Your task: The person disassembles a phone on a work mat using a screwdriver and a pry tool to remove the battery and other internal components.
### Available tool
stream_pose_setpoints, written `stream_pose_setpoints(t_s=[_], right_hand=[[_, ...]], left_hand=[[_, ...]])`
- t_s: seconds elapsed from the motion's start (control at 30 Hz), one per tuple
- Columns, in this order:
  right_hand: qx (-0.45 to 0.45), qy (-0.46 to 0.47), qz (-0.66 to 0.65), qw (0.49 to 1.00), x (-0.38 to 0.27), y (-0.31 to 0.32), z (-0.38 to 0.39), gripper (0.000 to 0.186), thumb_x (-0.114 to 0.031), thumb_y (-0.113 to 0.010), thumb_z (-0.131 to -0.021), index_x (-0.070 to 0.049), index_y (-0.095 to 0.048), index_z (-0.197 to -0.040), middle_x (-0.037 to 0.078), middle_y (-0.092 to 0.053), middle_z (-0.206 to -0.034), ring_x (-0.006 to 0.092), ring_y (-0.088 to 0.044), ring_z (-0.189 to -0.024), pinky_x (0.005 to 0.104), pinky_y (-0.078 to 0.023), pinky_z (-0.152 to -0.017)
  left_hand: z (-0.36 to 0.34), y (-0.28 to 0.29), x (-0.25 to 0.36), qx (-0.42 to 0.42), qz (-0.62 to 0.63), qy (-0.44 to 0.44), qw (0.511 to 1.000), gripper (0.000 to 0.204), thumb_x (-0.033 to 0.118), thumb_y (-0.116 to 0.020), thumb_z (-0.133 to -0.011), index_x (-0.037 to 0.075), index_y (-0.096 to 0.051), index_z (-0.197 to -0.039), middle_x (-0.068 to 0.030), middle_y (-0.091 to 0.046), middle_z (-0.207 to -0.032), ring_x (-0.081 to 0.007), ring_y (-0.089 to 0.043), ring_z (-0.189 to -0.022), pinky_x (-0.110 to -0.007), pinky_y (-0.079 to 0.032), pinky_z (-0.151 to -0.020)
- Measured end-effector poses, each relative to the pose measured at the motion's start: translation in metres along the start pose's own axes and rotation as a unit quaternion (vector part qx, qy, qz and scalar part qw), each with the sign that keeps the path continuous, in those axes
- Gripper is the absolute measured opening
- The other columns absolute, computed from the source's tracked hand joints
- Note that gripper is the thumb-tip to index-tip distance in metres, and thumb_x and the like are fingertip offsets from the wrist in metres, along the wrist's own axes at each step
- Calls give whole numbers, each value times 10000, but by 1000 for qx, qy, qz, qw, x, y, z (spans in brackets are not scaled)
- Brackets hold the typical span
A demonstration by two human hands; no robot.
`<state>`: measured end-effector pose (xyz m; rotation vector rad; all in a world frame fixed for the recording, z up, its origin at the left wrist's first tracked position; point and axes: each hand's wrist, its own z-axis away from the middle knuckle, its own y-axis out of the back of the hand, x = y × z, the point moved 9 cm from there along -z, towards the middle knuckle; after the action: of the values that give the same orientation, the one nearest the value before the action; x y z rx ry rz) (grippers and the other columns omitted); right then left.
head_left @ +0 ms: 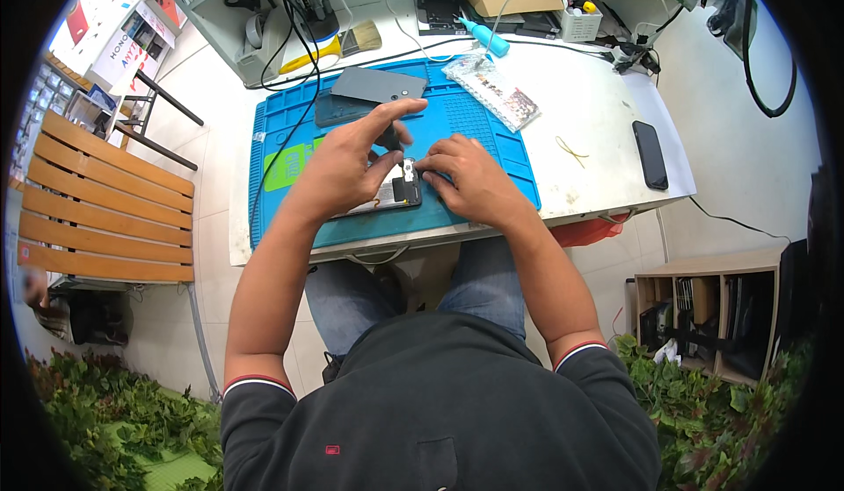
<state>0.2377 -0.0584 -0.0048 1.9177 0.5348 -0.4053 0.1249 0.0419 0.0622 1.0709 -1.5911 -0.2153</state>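
An opened phone (406,190) lies on a blue repair mat (440,216), its inside parts facing up. My left hand (345,167) grips a dark-handled screwdriver (390,138) held upright over the phone's upper part. Its index finger stretches out above the handle, and the tip is hard to make out. At the phone's right end, my right hand (470,174) has curled fingers and a thumb closed at the edge, steadying it. Beyond my left hand lies a grey phone back cover (376,84), overlapping a darker flat panel (338,110).
A bubble-wrap packet (492,92) and a light-blue bottle (485,37) lie toward the back. On the right are a black phone (650,155) and a yellow rubber band (571,152). Black cables (316,60) hang across the left. A brush (361,38) sits behind the mat.
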Motion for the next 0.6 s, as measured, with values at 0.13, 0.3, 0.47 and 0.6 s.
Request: stream_pose_setpoints(t_s=[0.13,0.3,0.47,0.6], right_hand=[[0,1,2,1000,1,0,0,178,-122,-756,-972,-84,-845,-1120,72,-737,-1077,295,-658,-1097,447,-489,-994],[-1,4,1,1000,1,1,0,177,-128,-752,-979,-77,-843,-1122,76,-735,-1080,294,-655,-1109,448,-487,-1004],[-14,-2,2,1000,1,-1,-1,179,-127,-746,-982,-66,-838,-1124,88,-733,-1085,301,-656,-1101,457,-492,-1008],[-4,-9,-4,1000,1,1,-4,187,-129,-767,-968,-56,-830,-1129,100,-731,-1088,310,-658,-1090,459,-511,-999]], left_hand=[[2,2,-2,3,3,-2,1000,688,22,-847,-935,196,-614,-1558,-125,-792,-1177,-205,-790,-944,-349,-634,-835],[5,4,-4,-7,-50,6,999,735,37,-860,-930,192,-580,-1591,-133,-792,-1231,-230,-798,-997,-372,-650,-882],[7,4,-9,-6,-83,-10,996,808,50,-881,-920,188,-527,-1634,-91,-819,-1140,-251,-816,-931,-372,-661,-885],[10,4,-8,58,-1,-49,997,841,25,-919,-882,177,-541,-1618,-71,-813,-1007,-199,-815,-845,-332,-653,-809]])
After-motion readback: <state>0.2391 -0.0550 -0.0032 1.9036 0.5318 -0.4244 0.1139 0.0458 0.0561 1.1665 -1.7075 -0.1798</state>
